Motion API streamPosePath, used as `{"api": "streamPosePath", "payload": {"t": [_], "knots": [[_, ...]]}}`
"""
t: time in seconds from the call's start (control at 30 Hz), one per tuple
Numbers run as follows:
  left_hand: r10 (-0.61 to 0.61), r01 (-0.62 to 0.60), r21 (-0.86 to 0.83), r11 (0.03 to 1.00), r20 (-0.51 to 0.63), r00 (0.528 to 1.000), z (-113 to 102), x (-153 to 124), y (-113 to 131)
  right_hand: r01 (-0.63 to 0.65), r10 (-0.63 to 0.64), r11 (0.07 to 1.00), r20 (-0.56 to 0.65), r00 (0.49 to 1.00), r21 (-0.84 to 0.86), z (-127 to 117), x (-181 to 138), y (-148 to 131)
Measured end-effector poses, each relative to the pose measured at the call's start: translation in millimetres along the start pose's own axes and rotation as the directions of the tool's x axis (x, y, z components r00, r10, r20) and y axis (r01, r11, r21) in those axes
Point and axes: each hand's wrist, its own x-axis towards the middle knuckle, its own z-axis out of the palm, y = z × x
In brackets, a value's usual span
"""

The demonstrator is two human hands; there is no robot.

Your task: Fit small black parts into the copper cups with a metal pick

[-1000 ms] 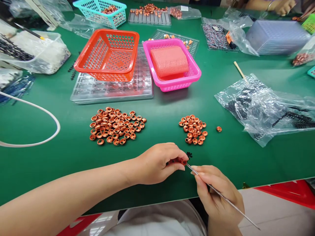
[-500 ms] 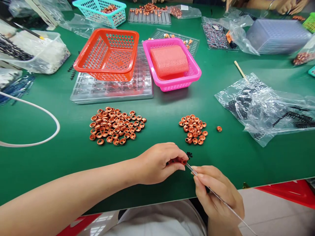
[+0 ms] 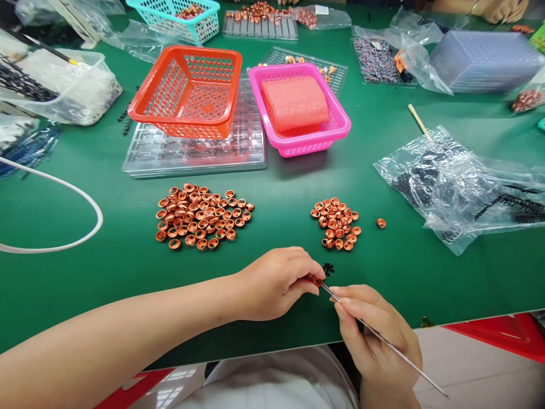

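Observation:
My left hand (image 3: 276, 283) is closed, with a small copper-coloured ring-shaped cup (image 3: 317, 281) pinched between thumb and fingers. My right hand (image 3: 378, 332) grips slim metal tweezers (image 3: 394, 347); their tips meet the cup at its opening. Whether anything sits between the tips is too small to tell. Just beyond my left fingertips lies a little cluster of tiny black pieces (image 3: 328, 269). Farther up the table are a small pile of copper cups (image 3: 336, 221), one lone cup (image 3: 381, 223) to its right, and a larger pile of cups (image 3: 200, 216) to the left.
An orange basket (image 3: 145, 108) rests on clear plastic trays (image 3: 191, 165). Beside it, a pink basket (image 3: 313, 145) holds pink foam (image 3: 296, 102). Plastic bags of black parts (image 3: 451, 187) lie at right, a white cable (image 3: 91, 210) at left. Another person's hand (image 3: 506, 10) shows at the top right.
The tweezers' tips look closer together and the shaft has turned slightly. Both hands stay nearly in place; the view has shifted a little.

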Motion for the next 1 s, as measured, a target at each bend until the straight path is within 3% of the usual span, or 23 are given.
{"api": "streamPosePath", "payload": {"t": [0.2,0.47,1.0], "knots": [[0.024,-0.023,0.030,0.999,-0.033,0.999,2.8,-1.7,1.6,-0.009,0.009,1.000,0.029,1.000,-0.009,-0.9,0.2,-0.3],[0.008,-0.007,0.042,0.999,-0.043,0.999,5.2,-1.1,1.6,0.124,-0.113,0.982,0.084,0.990,-0.143,0.2,-1.4,-1.1],[-0.106,0.104,-0.033,0.994,-0.053,0.993,1.5,-0.4,4.3,0.089,-0.089,0.992,0.007,0.996,-0.095,-0.2,1.6,-1.1]]}}
